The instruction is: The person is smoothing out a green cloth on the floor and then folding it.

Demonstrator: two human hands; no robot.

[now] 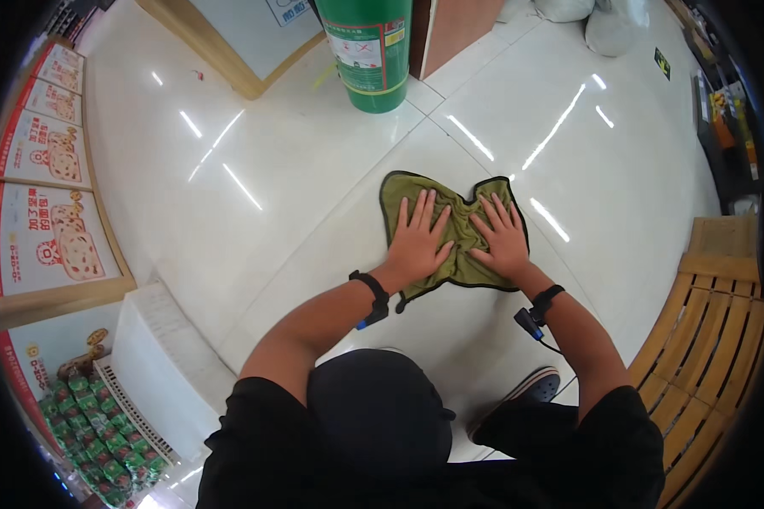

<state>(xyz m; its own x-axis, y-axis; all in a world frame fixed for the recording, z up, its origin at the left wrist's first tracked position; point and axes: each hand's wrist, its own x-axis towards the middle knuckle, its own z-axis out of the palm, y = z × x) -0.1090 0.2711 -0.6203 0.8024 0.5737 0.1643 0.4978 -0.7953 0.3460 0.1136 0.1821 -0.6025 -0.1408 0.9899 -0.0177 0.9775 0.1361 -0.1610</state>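
Observation:
An olive-green cloth (pixel 398 191) with a dark edging lies on the glossy white tile floor (pixel 293 235). Its middle is bunched into wrinkles between my hands. My left hand (pixel 417 242) presses flat on the left half, fingers spread and pointing away from me. On the right half rests my right hand (pixel 503 235), palm down with its fingers apart. Neither hand is closed around the fabric. Each wrist wears a black strap; a small device (pixel 530 323) with a cable hangs at the right one.
Beyond the cloth stands a green fire extinguisher (pixel 375 57), beside a brown panel (pixel 455 35) and a wood-framed board (pixel 242 38). Printed display boxes (pixel 51 235) line the left, above green-wrapped packs (pixel 95 432). A slatted wooden bench (pixel 694 356) runs along the right. My shoe (pixel 535 385) is close behind the cloth.

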